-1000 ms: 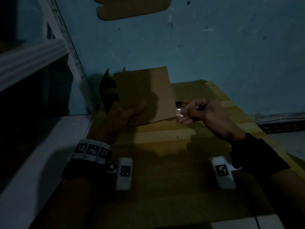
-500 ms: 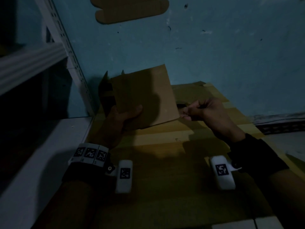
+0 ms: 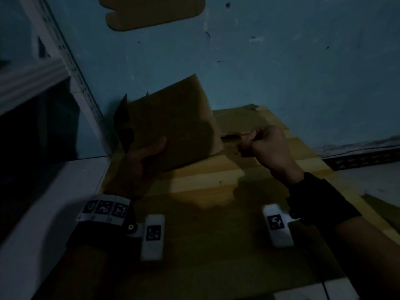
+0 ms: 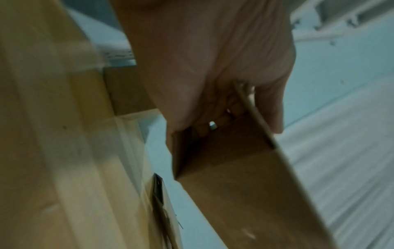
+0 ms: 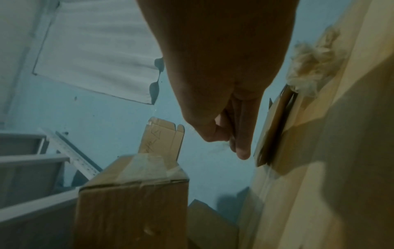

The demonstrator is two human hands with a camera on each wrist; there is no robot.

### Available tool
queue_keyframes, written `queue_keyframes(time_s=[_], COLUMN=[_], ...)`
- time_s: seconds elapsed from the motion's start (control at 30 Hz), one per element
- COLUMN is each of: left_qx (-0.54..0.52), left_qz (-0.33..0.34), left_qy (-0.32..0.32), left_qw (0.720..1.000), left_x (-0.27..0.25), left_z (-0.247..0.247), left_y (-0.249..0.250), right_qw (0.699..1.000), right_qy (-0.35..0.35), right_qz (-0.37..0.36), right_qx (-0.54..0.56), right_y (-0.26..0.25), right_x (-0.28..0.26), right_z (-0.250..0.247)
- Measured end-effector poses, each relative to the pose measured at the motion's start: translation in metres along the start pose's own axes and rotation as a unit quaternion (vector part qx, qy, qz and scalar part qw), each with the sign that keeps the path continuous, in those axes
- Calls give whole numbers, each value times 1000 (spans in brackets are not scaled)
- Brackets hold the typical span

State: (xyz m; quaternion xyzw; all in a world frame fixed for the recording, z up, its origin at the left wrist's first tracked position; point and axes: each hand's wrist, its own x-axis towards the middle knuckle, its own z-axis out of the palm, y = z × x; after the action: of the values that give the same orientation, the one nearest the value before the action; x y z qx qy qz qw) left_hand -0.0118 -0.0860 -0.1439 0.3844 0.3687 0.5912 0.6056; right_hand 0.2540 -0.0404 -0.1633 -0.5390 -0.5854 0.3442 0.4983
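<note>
A brown cardboard box (image 3: 173, 126) is held tilted above the table, against the blue wall. My left hand (image 3: 147, 154) grips its lower left corner, thumb on the front face; the left wrist view shows the fingers (image 4: 215, 116) curled round a box wall (image 4: 245, 176). My right hand (image 3: 259, 141) is curled just right of the box and pinches a thin dark strip (image 3: 230, 137) that reaches the box's right edge. In the right wrist view the box (image 5: 132, 193) has clear tape across its top, and the right hand (image 5: 224, 101) hangs above and to the right of it. What the strip is stays unclear in the dark.
The table (image 3: 205, 187) is covered in yellowish cardboard sheets, with flattened cardboard (image 3: 238, 120) lying behind the box. A white metal shelf rack (image 3: 32, 83) and a white ledge (image 3: 43, 202) stand at the left. A cardboard piece (image 3: 151, 11) hangs on the wall.
The left hand has raised the box and tipped it further to the left. The right hand stayed at the box's right edge; the shiny spot at its fingertips no longer shows.
</note>
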Motion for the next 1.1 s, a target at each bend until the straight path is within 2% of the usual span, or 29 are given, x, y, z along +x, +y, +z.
queue_keyframes(time_s=[0.1,0.27,0.4,0.63,1.03,1.1], left_qx=[-5,-40,-68,-79,-84,-75], left_qz=[0,-5,6,2,-30,-30], left_qy=[-3,-18,-13,-18,-6,1], left_qw=[1000,999,998,997,996,997], left_x=[2,3,2,1,-1,0], left_z=[-4,-5,-8,-9,-3,-2], left_y=[-1,-3,-2,0,-5,-6], right_qw=[1000,998,996,990,987,994], right_qy=[-2,58,80,138,151,107], right_qz=[3,-1,7,-25,-21,-28], right_qx=[7,19,25,-23,-58,4], right_y=[-1,1,-1,-2,16,13], right_x=[-1,2,1,2,13,12], right_z=[2,-4,-6,-15,-13,-10])
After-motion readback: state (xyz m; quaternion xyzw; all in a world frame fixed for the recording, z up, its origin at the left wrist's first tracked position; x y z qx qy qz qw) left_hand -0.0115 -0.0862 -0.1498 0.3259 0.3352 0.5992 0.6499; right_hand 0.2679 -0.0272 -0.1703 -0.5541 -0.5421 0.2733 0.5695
